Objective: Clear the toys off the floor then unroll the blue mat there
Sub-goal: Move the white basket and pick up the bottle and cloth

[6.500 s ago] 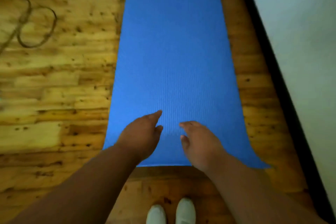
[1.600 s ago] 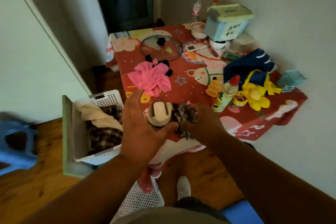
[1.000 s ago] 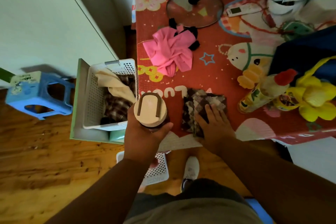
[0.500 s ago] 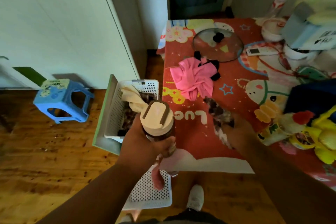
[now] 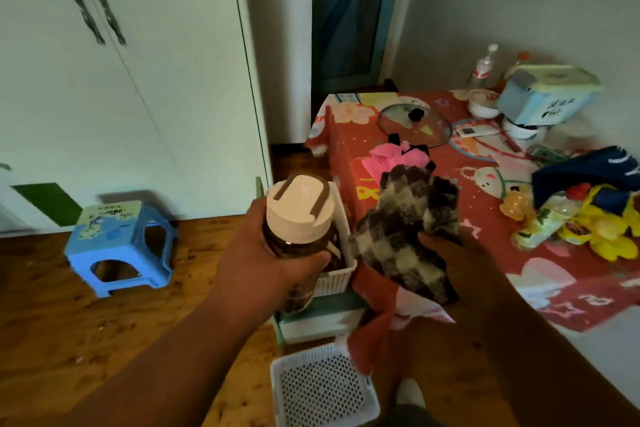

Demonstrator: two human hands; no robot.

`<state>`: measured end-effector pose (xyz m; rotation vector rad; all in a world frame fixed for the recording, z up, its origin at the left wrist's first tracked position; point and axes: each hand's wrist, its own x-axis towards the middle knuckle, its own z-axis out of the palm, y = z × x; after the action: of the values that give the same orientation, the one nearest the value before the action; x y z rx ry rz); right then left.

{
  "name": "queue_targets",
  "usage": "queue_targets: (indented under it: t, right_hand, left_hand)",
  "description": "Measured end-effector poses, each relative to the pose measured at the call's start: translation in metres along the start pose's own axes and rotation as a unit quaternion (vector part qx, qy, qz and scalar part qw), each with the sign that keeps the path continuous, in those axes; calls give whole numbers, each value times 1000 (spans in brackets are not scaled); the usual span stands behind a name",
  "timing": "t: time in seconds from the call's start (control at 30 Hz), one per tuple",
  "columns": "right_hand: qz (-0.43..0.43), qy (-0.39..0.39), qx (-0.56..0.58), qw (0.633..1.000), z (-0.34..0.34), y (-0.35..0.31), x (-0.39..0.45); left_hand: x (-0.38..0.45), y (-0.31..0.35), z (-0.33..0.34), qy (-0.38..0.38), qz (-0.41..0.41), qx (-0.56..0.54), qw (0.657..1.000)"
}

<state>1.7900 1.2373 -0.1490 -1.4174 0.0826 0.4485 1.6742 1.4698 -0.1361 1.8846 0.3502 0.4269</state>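
Left hand (image 5: 273, 253) is wrapped around a brown bottle with a cream lid (image 5: 299, 215), and right hand (image 5: 446, 260) is clamped on a checked brown-and-cream cloth (image 5: 403, 229); both are held up in front of the red patterned table (image 5: 571, 291), above the white baskets (image 5: 322, 388). The blue mat isn't visible from here, so I can't tell its state, and the visible wooden floor (image 5: 69, 322) shows only a blue stool (image 5: 121, 246), no loose toys. Looks like late tidying: both items need setting down, and mat status is unconfirmed.
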Motion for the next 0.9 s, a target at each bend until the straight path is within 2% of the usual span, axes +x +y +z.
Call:
queue_targets:
  t: [0.13, 0.3, 0.53, 0.77, 0.9]
  right_hand:
    - [-31, -6, -50, 998, 32, 11, -60]
    - [-68, -20, -104, 992, 66, 16, -108]
    - [-67, -82, -46, 993, 111, 46, -178]
    - [-53, -101, -87, 990, 125, 122, -268]
    - [-61, -88, -150, 983, 126, 171, -329]
  left_hand:
    - [-30, -4, -50, -4, -19, -12, 1000]
    - [-73, -8, -99, -2, 2, -39, 999]
    - [-156, -17, -155, 51, 5, -75, 996]
    - [-270, -44, -197, 96, 6, -54, 994]
    - [-333, -63, -213, 78, 1, -30, 997]
